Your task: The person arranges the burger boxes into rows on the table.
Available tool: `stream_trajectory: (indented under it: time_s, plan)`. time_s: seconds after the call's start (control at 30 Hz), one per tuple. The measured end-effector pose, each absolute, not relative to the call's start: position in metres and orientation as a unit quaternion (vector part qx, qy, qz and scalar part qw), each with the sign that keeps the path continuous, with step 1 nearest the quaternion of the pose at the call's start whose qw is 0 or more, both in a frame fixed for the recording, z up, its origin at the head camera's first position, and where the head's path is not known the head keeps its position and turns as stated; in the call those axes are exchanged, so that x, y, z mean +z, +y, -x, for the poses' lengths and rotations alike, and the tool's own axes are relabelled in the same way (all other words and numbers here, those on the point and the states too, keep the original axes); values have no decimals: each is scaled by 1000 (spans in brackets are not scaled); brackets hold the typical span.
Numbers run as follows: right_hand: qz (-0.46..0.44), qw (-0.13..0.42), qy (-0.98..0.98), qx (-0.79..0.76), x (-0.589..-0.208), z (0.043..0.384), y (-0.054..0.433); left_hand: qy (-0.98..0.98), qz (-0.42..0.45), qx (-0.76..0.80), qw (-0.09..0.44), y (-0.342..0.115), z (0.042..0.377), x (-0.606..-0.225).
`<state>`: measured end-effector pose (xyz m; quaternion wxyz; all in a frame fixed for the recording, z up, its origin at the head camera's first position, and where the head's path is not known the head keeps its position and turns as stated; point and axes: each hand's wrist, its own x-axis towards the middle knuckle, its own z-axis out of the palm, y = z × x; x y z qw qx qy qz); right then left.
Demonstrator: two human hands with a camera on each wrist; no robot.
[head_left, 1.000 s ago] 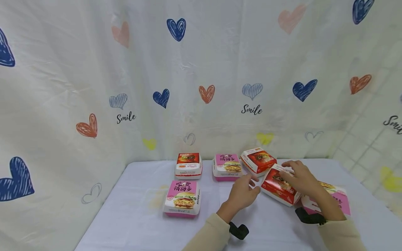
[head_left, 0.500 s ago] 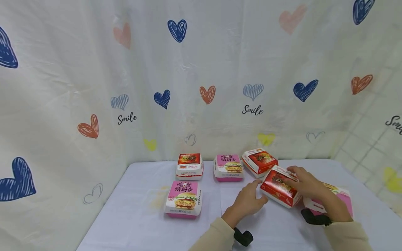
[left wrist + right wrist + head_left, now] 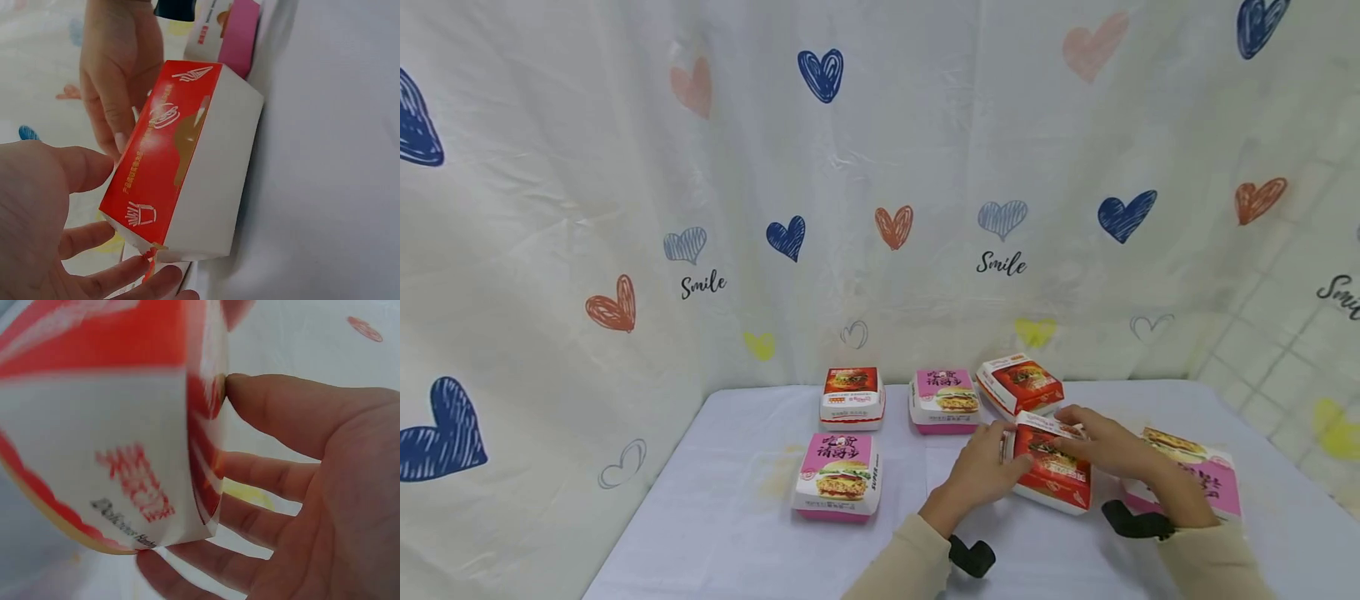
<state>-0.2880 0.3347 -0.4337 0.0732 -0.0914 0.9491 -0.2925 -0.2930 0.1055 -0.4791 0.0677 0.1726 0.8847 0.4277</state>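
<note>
A glossy red-and-white cardboard burger box sits on the right half of the bench, which is covered in white cloth, and both hands of a person are on it. The left hand holds the box's left end, thumb at the near corner and fingers spread around the edge. The right hand holds the opposite end, its thumb pressed to one edge and its fingers fanned along the side and lower edge. The box lies slanted between them; whether its base fully touches the cloth cannot be told. Just behind it, a second red-and-white box stands askew. A pink-and-white burger box is to the left of that one, and another red-and-white carton stands farther left, in the back row. In front of that carton is a pink-and-white carton with a burger picture on its lid. A further pink-topped box lies at the right, partly hidden by the right forearm. Beige sleeves cover the arms, and a white curtain printed with hearts hangs behind.
</note>
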Motion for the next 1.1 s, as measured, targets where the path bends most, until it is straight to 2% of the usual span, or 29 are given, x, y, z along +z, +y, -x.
stream_trajectory:
  time_s: [0.13, 0.53, 1.1]
  plan:
    - [100, 81, 943, -307, -435, 289, 326, 890, -179, 413, 67, 97, 296, -474]
    - [132, 70, 935, -323, -441, 290, 304, 925, -234, 278, 114, 65, 297, -446]
    - [152, 65, 912, -375, -449, 283, 263, 946, -235, 217, 56, 20, 277, -452]
